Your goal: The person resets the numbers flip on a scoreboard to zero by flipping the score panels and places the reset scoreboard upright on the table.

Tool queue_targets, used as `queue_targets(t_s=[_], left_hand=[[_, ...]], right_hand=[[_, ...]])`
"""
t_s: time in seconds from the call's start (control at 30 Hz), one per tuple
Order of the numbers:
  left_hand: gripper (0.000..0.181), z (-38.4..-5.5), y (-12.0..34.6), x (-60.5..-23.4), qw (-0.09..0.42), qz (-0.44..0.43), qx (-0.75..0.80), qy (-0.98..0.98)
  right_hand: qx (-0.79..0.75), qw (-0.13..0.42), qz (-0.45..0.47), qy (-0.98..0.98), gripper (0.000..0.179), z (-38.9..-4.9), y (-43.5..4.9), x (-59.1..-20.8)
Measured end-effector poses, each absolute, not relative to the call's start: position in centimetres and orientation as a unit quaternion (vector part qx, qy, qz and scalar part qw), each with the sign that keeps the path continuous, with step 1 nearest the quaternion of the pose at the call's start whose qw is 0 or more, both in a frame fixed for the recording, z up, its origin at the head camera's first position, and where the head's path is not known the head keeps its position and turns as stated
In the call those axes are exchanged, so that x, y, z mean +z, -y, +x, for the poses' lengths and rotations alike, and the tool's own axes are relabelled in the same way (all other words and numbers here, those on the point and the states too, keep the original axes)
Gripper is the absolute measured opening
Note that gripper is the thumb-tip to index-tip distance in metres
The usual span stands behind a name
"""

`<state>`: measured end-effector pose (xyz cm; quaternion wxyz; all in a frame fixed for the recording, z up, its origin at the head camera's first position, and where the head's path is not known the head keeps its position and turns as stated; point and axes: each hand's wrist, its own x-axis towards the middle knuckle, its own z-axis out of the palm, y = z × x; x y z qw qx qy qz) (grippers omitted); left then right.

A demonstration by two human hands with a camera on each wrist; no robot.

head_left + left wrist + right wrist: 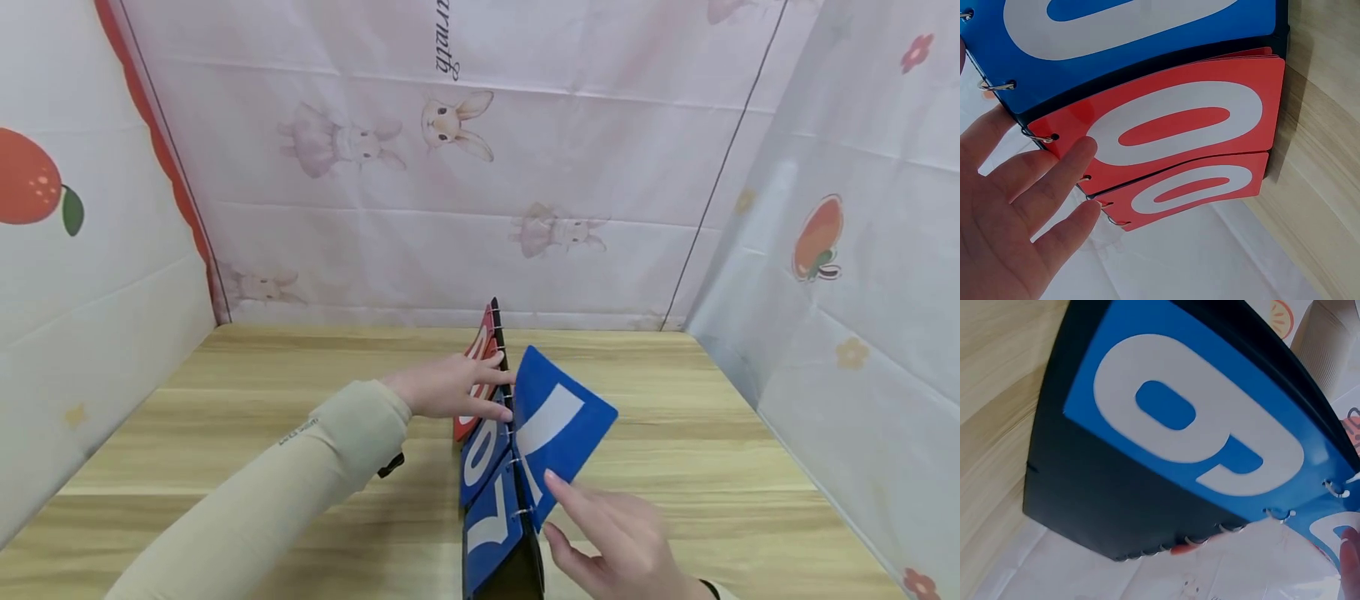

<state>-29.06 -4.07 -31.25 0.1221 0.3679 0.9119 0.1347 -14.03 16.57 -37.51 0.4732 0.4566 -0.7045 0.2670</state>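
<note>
A black tent-shaped flip scoreboard point(530, 550) with ring-bound number cards stands on the table, running away from me. My left hand point(457, 385), fingers spread, rests across its top edge by the rings, near the red zero cards point(1185, 125). A blue zero card point(480, 454) and a nearer blue card point(491, 521) with an angular white digit hang on the left side. One blue card point(551, 417) stands out to the right of the rings. My right hand point(622, 542) touches it with the index fingertip, thumb apart near its lower corner.
On the board's right side hangs another blue card point(1191, 419) with a looped white digit. The wooden table point(337, 350) is bounded by printed cloth walls point(420, 275) at the back and both sides.
</note>
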Motion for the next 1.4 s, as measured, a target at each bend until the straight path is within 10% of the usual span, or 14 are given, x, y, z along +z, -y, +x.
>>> queue_targets(t_s=[0.53, 1.23, 1.4], left_hand=[[0.066, -29.3, 4.2, -31.1, 0.119, 0.375, 0.138, -0.909], [0.066, -29.1, 4.1, -31.1, 0.116, 0.371, 0.129, -0.912], [0.067, -29.2, 4.0, -31.1, 0.125, 0.373, 0.130, -0.910]], right_hand=[[0.168, 0.442, 0.555, 0.684, 0.033, -14.8, -13.2, -37.0], [-0.053, 0.253, 0.540, 0.801, 0.033, -13.0, -13.4, -38.4], [0.100, 0.320, 0.547, 0.767, 0.046, -14.7, -15.0, -39.2]])
